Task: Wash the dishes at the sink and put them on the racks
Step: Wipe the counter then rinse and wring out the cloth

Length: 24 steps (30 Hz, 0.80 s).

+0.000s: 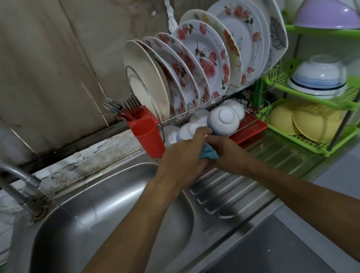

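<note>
Just now the 2 hands meet before the chrome wire dish rack (185, 114): left hand (183, 157) grips a crumpled blue cloth (209, 154), right hand (228, 153) touches it, fingers hidden, grasp unclear. Just beyond them an upturned white blue-banded ceramic bowl (223, 118) lies on the rack's lower tier.

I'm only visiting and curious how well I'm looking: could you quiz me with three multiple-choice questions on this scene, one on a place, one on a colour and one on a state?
1. Where do the forks stand? A a glass jar; B the red holder; C a drawer.
2. What colour is the cloth? A blue; B yellow; C white.
3. How does the striped bowl sit? A upright; B upside down; C on its side.

Answers: 1 B, their tines rise out of it. 2 A, blue shows between the fingers. 3 B, its rim is down and its foot up.
</note>
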{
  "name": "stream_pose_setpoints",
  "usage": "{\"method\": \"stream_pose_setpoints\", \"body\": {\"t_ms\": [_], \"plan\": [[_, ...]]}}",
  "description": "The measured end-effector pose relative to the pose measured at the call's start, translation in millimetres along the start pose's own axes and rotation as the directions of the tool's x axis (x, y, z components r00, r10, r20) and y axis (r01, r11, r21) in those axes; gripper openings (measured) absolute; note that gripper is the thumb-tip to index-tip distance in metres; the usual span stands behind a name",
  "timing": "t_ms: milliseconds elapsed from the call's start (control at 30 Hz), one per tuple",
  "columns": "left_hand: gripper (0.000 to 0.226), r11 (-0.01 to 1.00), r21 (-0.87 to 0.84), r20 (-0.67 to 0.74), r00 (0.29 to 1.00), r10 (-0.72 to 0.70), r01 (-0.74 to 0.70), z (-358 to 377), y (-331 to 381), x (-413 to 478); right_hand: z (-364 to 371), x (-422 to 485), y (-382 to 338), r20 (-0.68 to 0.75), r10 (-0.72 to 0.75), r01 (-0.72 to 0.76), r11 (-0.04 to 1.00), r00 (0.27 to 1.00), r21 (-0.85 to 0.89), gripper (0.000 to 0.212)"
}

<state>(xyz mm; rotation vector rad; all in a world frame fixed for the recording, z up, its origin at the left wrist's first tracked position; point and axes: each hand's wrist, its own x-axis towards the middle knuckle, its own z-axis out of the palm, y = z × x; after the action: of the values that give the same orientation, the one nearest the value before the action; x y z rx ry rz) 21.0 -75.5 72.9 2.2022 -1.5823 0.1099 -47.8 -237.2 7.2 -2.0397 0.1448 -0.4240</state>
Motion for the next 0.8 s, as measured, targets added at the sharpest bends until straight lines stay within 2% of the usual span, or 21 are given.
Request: {"method": "stream_pose_setpoints", "body": {"t_ms": [67, 100, 167, 233, 333, 400, 500, 567, 667, 700, 800], "plan": [[0.056, 1.0, -0.016, 0.097, 0.995, 0.017, -0.015, 17, 4, -13, 6, -18, 17, 0.031, -0.008, 0.008, 1.0, 0.999, -0.022, 0.035], [0.055, 0.999, -0.042, 0.176, 0.984, -0.007, 0.015, 29, 6, -23, 10, -30, 28, 0.085, 0.035, -0.029, 0.997, 0.996, -0.074, 0.036], [0.056, 0.985, -0.108, 0.335, 0.938, -0.088, 0.131, 57, 6, -42, 15, -49, 48, 0.21, 0.151, -0.102, 0.968, 0.966, -0.228, 0.037], [0.058, 0.944, -0.194, 0.382, 0.907, -0.177, 0.265, 75, -1, -52, 15, -58, 57, 0.224, 0.264, -0.182, 0.927, 0.938, -0.327, 0.037], [0.057, 0.891, -0.292, 0.264, 0.925, -0.275, 0.348, 82, -25, -42, 11, -58, 47, 0.167, 0.33, -0.264, 0.908, 0.929, -0.324, 0.022], [0.056, 0.883, -0.297, 0.172, 0.93, -0.325, 0.364, 85, -39, -31, 15, -57, 44, 0.092, 0.315, -0.272, 0.908, 0.945, -0.318, 0.029], [0.04, 0.867, -0.307, 0.071, 0.918, -0.391, 0.393, 94, -50, -23, 27, -52, 52, -0.046, 0.296, -0.291, 0.877, 0.954, -0.382, 0.026], [0.031, 0.87, -0.27, 0.017, 0.906, -0.424, 0.412, 103, -54, -27, 37, -51, 57, -0.129, 0.313, -0.339, 0.859, 0.941, -0.384, 0.024], [0.02, 0.925, -0.153, -0.141, 0.918, -0.369, 0.348, 120, -61, -43, 50, -50, 57, -0.171, 0.216, -0.273, 0.818, 0.961, -0.506, 0.03], [0.026, 0.948, -0.097, -0.14, 0.939, -0.316, 0.304, 124, -63, -47, 53, -49, 58, -0.178, 0.173, -0.244, 0.8, 0.969, -0.548, 0.034], [0.058, 0.976, 0.061, -0.012, 0.978, -0.208, 0.209, 134, -62, -57, 59, -49, 64, -0.204, 0.14, -0.235, 0.774, 0.969, -0.588, 0.04]]}}
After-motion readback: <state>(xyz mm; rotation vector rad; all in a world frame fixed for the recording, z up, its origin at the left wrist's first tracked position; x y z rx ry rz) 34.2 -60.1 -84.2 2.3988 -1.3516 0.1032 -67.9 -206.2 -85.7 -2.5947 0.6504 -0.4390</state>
